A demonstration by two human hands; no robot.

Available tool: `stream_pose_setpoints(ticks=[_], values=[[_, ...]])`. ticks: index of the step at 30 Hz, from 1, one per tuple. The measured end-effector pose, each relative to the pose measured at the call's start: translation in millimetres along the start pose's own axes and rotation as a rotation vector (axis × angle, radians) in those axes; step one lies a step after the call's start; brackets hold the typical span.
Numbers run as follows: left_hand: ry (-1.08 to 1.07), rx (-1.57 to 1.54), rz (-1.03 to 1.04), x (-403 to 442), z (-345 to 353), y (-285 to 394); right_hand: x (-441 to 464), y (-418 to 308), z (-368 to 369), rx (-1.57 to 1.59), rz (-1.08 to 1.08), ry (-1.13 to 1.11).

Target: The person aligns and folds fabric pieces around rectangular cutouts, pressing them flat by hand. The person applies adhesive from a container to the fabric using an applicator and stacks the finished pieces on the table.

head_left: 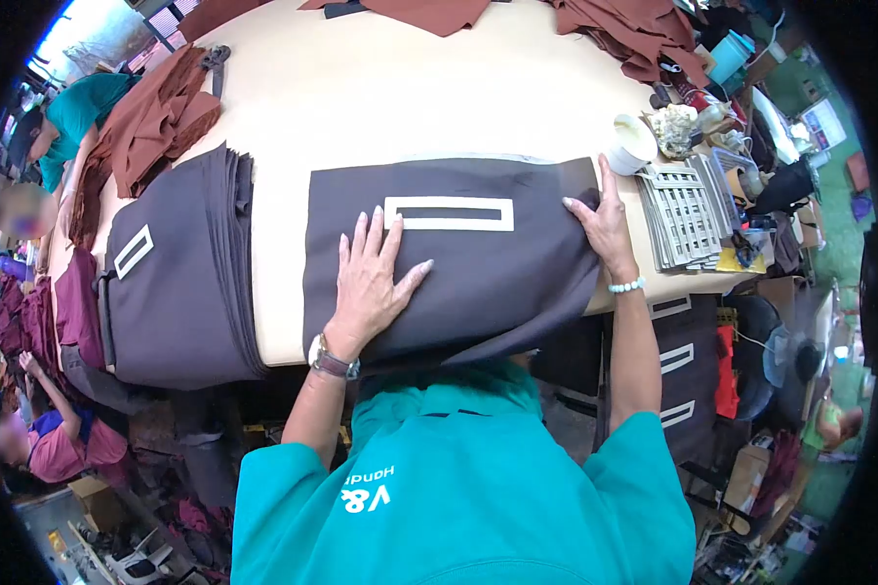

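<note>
A dark grey fabric piece [439, 283] lies in front of me on the pale table, its near edge drooping over the side. A cream rectangular frame [449, 201] with a slot in it sits on the upper part. My left hand [366, 278] rests flat on the cloth, fingers spread, one fingertip touching the frame's lower left corner. At the cloth's right edge is my right hand [610, 229], thumb on the fabric and index finger stretched out along the edge; its other fingers are partly hidden.
A stack of dark fabric pieces [180, 278] lies left, with reddish-brown cloth [151, 117] behind it. At right stand a white cup [632, 144] and a pile of cream slotted frames [681, 214]. Dark panels [675, 366] hang below the table edge. Co-workers [78, 122] are at left.
</note>
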State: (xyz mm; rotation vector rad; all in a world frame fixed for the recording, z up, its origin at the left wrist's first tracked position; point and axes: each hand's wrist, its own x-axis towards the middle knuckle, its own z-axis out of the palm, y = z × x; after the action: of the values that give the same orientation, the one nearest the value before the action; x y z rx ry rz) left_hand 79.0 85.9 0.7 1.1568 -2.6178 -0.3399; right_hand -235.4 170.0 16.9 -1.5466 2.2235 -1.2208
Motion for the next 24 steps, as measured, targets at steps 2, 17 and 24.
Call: stream_pose_setpoints(ticks=[2, 17, 24], values=[[0.017, -0.042, -0.019, -7.6, 3.7, 12.8, 9.9, 3.0, -1.4, -0.052, -0.031, -0.021], [0.076, 0.035, -0.073, -8.2, 19.3, 46.0, 46.4, 31.5, -74.8, -0.907, -0.082, 0.185], [0.072, 0.029, -0.084, -8.6, 18.8, 46.3, 80.1, 35.0, -76.9, -0.919, 0.194, -0.157]])
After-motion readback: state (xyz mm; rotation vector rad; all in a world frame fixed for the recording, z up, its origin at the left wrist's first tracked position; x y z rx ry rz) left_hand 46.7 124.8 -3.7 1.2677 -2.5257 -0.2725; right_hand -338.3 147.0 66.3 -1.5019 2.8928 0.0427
